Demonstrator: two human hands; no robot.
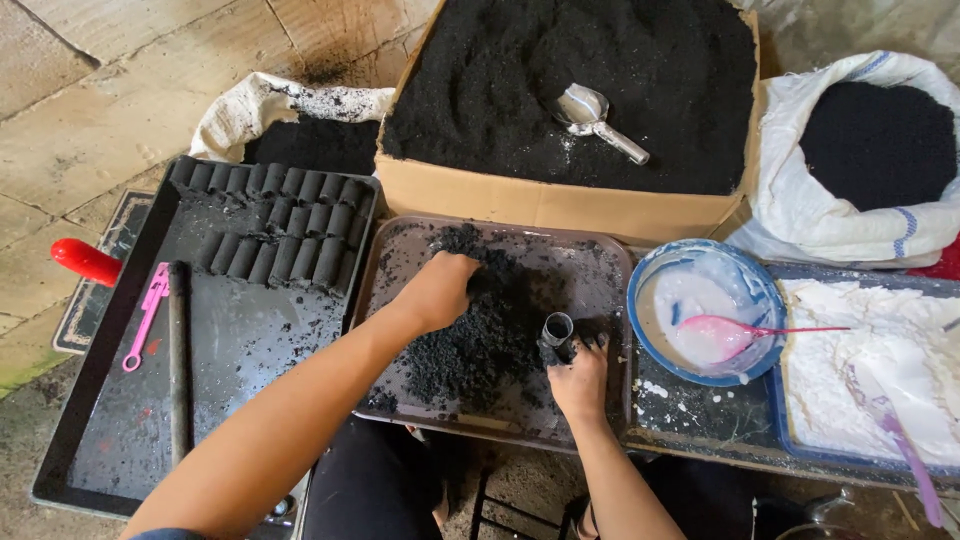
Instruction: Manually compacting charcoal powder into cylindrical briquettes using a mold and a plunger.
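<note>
The left hand (437, 290) digs into the heap of black powder (480, 335) in the middle of the brown tray (600, 262), fingers curled closed around a clump. The right hand (580, 378) grips a short black tube (556, 338) upright near the tray's right edge. Finished black cylinders (285, 225) line the far end of the black tray (110, 340) to the left.
</note>
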